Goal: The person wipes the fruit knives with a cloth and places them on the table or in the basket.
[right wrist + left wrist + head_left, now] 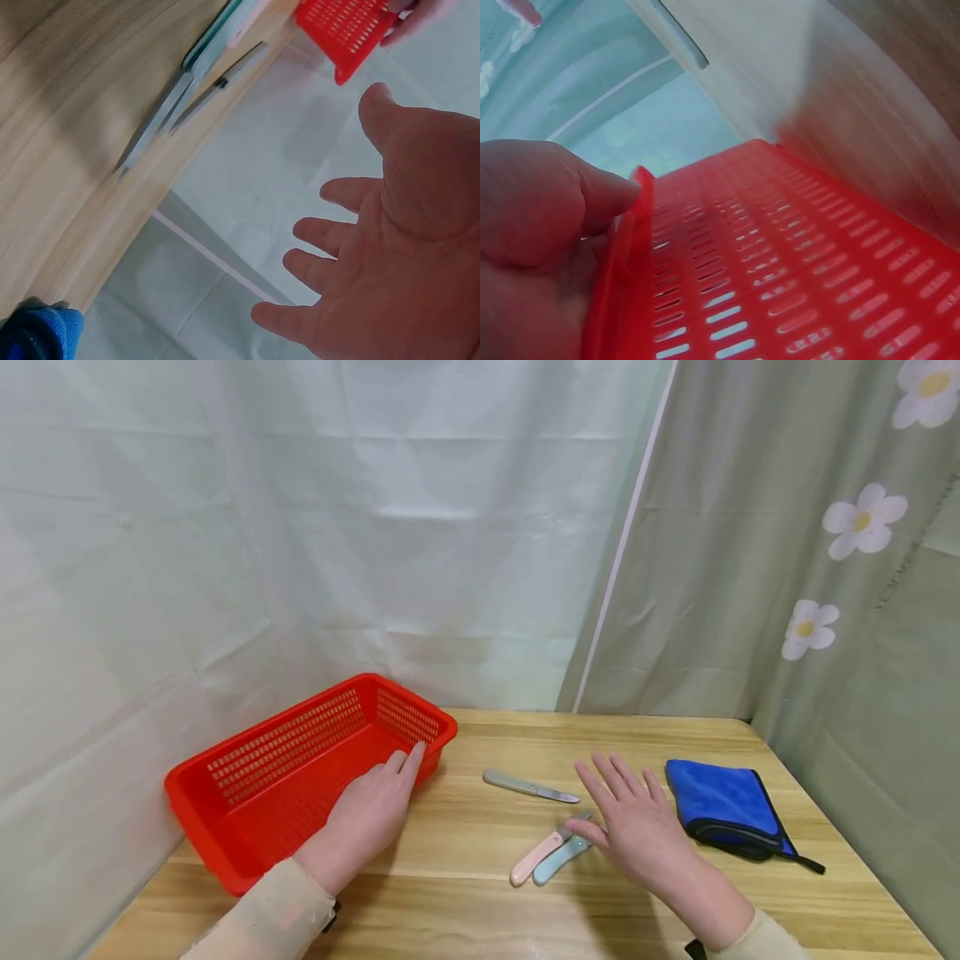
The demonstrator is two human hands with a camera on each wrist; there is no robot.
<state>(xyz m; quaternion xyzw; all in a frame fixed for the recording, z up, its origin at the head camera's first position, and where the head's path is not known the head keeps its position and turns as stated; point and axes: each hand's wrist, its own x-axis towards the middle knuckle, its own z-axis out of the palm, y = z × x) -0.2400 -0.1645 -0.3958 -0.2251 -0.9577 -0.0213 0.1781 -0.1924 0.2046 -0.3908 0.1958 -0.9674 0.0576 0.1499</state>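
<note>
Two bare hands extend over a wood-grain table (457,927). Left hand (371,810), left of centre: grips the near long rim of the red basket (300,732), fingers over the rim and thumb against it. Right hand (645,839), right of centre: raised above the table, fingers straight and spread wide. The basket has slotted walls and sits diagonally at the left of the frame.

Just left of the right hand, at lower centre, a pink-handled knife (535,858) and a blue-handled knife (561,858) lie side by side; in the head view the right thumb covers part of their blades. A grey-green-handled knife (528,787) lies above them in the frame, blade toward the right. At the right, near the right hand, lies a folded blue cloth (726,802) with black edging. A pale curtain (450,527) hangs behind the table
</note>
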